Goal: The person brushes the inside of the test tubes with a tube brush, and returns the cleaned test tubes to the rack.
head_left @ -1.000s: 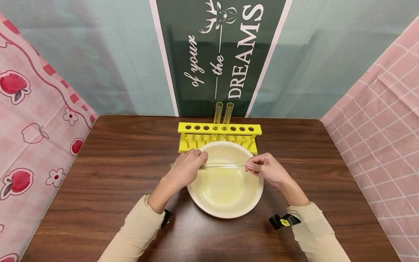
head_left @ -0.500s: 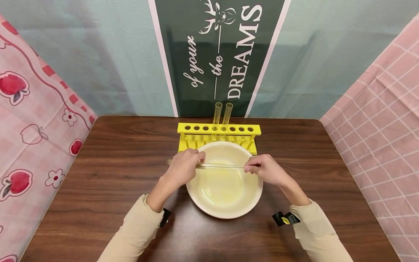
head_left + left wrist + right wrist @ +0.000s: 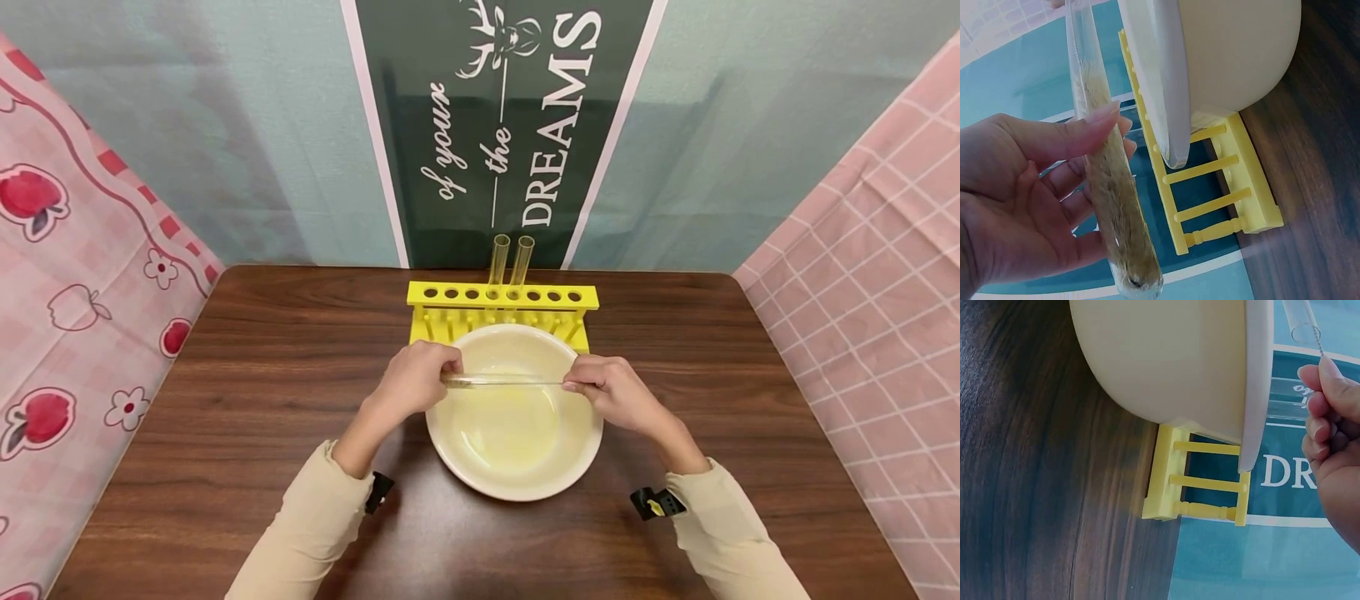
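My left hand [image 3: 412, 383] grips a clear glass test tube [image 3: 1088, 50], which lies roughly level above the cream basin [image 3: 514, 495]. In the left wrist view, the brownish bristles of a test tube brush [image 3: 1116, 200] fill the tube's closed end. Thumb and fingers wrap the tube around its middle. At the tube's open mouth, my right hand [image 3: 615, 393] pinches the brush's thin twisted wire handle [image 3: 1318, 341] between thumb and index finger. Pale yellowish liquid [image 3: 513, 429] appears to lie in the bottom of the basin.
Behind the basin stands a yellow test tube rack [image 3: 588, 298], its front partly hidden by the basin. Two clear test tubes [image 3: 498, 262] stand upright in its middle holes. The brown wooden table [image 3: 285, 367] is bordered by printed cloth hangings [image 3: 285, 125].
The left hand, gripping the test tube, has shifted slightly to the left. The right hand stays close to the same spot, pinching the wire; its wrist has turned a little.
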Tool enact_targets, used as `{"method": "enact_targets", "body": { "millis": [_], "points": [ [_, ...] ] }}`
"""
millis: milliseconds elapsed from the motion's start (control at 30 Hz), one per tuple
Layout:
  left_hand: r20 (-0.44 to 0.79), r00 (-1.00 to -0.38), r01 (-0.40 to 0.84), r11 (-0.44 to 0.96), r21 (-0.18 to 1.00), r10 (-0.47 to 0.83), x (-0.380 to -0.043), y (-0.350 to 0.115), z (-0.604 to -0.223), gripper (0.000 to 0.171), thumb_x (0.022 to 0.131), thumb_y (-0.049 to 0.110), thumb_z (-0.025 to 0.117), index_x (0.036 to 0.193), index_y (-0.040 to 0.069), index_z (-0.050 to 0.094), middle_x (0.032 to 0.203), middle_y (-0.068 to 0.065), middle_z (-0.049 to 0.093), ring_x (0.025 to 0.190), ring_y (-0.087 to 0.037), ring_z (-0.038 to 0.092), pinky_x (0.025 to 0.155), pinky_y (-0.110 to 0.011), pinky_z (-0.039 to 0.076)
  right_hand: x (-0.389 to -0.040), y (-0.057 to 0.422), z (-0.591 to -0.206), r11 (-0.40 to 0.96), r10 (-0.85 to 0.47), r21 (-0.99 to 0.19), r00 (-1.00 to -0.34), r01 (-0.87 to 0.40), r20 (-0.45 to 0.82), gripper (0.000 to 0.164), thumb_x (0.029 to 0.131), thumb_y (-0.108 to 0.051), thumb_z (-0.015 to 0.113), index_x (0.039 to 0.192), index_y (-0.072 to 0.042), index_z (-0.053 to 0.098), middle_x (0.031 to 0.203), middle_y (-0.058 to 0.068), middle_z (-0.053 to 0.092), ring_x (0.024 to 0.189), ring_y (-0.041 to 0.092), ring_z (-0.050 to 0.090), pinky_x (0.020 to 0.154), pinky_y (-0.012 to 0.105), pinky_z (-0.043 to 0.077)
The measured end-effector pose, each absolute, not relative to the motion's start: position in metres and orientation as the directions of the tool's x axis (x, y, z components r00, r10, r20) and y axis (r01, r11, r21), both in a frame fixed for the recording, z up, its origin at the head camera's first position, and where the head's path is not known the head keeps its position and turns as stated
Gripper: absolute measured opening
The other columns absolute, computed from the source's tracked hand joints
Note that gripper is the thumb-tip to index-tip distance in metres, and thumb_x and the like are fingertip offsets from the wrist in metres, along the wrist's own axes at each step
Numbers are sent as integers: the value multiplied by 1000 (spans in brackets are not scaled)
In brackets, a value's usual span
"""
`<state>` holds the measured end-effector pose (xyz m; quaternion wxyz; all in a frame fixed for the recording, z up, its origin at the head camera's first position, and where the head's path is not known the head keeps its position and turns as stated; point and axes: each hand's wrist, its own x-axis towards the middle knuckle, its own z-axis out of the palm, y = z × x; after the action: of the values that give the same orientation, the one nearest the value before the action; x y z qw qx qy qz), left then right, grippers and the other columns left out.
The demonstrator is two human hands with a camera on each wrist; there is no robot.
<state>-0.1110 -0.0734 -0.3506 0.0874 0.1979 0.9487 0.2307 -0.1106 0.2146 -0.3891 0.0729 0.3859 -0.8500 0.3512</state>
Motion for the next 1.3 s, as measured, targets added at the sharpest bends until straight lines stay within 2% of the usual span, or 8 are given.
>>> {"method": "enact_targets", "body": {
  "millis": [467, 767, 1100, 1300],
  "points": [
    [-118, -883, 340, 791, 508, 455, -117, -84, -354, 25, 65, -8, 68, 77, 13, 64, 75, 2, 61, 71, -14, 54, 65, -28, 44, -110, 218, -394, 451, -604, -501, -666, -738, 438, 21, 71, 14, 66, 72, -7, 64, 70, -5, 56, 64, 6, 46, 56, 15, 37],
    [-77, -881, 365, 774, 517, 467, -116, -90, -354, 25, 63, -8, 68, 76, 13, 65, 73, 4, 61, 69, -13, 53, 63, -27, 44, -108, 229, -388, 456, -560, -692, -785, -560, 266, 16, 78, 8, 64, 74, -8, 68, 70, -4, 58, 61, 7, 48, 52, 21, 41],
    [-21, -876, 399, 748, 531, 482, -115, -96, -355, 24, 63, -7, 70, 74, 13, 65, 71, 4, 62, 68, -12, 55, 63, -28, 45, -111, 239, -386, 449, -548, -766, -819, -461, 172, 14, 83, 3, 61, 75, -6, 69, 70, 0, 59, 57, 9, 47, 51, 23, 42],
    [-48, -916, 313, 783, 538, 398, -115, -113, -356, 27, 62, -11, 74, 75, 11, 67, 72, 2, 63, 71, -14, 58, 67, -31, 48, -111, 261, -384, 436, -516, -820, -849, -371, 110, 20, 85, 5, 57, 71, -8, 65, 66, -2, 57, 57, 17, 48, 50, 28, 42]
  ]
}}
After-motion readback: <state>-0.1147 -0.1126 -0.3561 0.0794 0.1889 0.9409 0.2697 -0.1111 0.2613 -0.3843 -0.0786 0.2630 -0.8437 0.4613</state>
